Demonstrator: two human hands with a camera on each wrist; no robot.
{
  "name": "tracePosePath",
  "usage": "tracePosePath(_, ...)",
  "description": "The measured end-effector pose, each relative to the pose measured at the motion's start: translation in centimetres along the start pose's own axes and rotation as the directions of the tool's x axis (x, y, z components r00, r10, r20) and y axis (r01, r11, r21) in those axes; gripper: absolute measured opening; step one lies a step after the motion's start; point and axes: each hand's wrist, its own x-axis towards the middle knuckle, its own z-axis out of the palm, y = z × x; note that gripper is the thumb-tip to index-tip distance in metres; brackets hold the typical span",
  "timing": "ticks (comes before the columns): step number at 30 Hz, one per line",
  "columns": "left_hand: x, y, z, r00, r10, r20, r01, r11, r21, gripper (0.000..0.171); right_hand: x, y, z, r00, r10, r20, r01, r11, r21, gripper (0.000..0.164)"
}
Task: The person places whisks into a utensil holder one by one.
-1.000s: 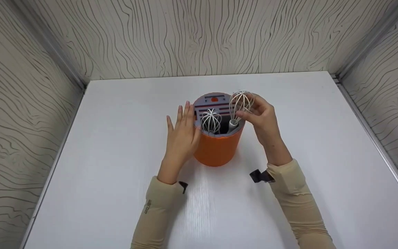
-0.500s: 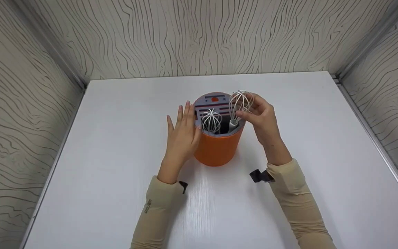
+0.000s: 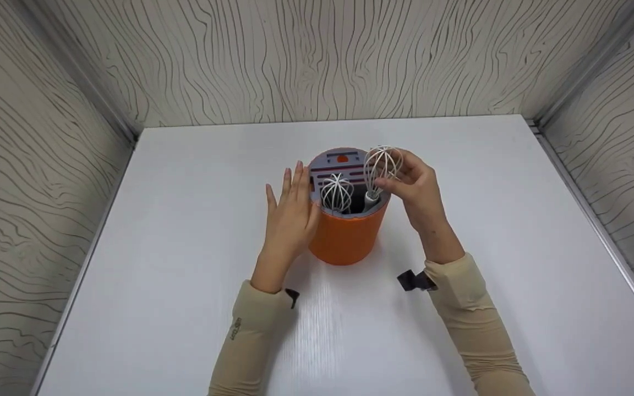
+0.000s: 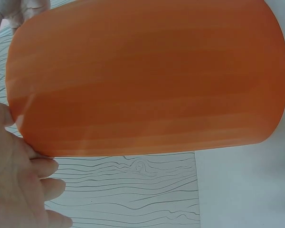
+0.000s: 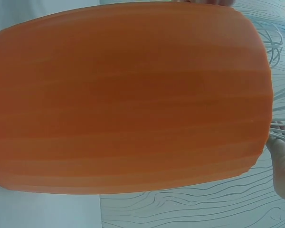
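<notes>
An orange round utensil holder point(image 3: 344, 239) with a grey slotted top point(image 3: 334, 160) stands upright in the head view. My left hand point(image 3: 290, 220) lies along its left side, fingers straight and spread, touching the wall near the rim. At the right rim, my right hand point(image 3: 419, 184) pinches the wires of a whisk point(image 3: 373, 181) between thumb and fingers. That whisk's white handle end sits in the holder's front opening, its lower part hidden inside. Another white wire whisk point(image 3: 337, 192) stands at the left of the same opening. The orange wall point(image 4: 147, 76) fills most of the left wrist view.
The holder stands on a white table point(image 3: 185, 220). Wood-grain patterned panels point(image 3: 306, 60) rise behind it and on both sides, with metal strips along the corners. Dark camera mounts point(image 3: 416, 280) stick out from both sleeve cuffs.
The whisk in my right hand has shifted very slightly to the left and down. My left hand and the holder look the same as before.
</notes>
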Motion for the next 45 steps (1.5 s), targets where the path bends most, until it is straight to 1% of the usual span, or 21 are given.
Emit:
tracePosePath(4, -0.03, -0.02, 0.01, 1.000, 0.005, -0.004, -0.005, 1.000, -0.003, 0.061, 0.04, 0.05, 0.02, 1.000, 0.002, -0.002, -0.002, 1.000, -0.009, 0.044)
tracePosePath(12, -0.11, -0.04, 0.07, 1.000, 0.004, -0.002, -0.004, 1.000, -0.006, 0.061, -0.01, 0.09, 0.12, 1.000, 0.011, -0.007, -0.011, 0.999, -0.034, 0.047)
tracePosePath(20, -0.09, -0.08, 0.12, 1.000, -0.004, 0.002, 0.004, 1.000, 0.009, 0.062, -0.02, 0.12, 0.20, 1.000, 0.000, -0.007, 0.000, 1.000, -0.027, 0.045)
tracePosePath(32, -0.12, -0.03, 0.13, 1.000, -0.007, 0.004, 0.007, 1.000, -0.009, 0.062, 0.01, 0.31, 0.07, 1.000, -0.026, 0.010, 0.026, 0.999, -0.020, 0.048)
tracePosePath(39, -0.04, -0.10, 0.18, 1.000, 0.018, -0.015, -0.018, 0.999, 0.034, 0.061, 0.05, 0.32, 0.09, 0.999, -0.033, 0.013, 0.033, 0.999, 0.000, 0.047)
tracePosePath(45, -0.04, -0.09, 0.12, 1.000, 0.017, -0.017, -0.017, 0.999, 0.031, 0.061, 0.12, 0.27, 0.12, 0.999, -0.031, 0.015, 0.031, 1.000, -0.007, 0.047)
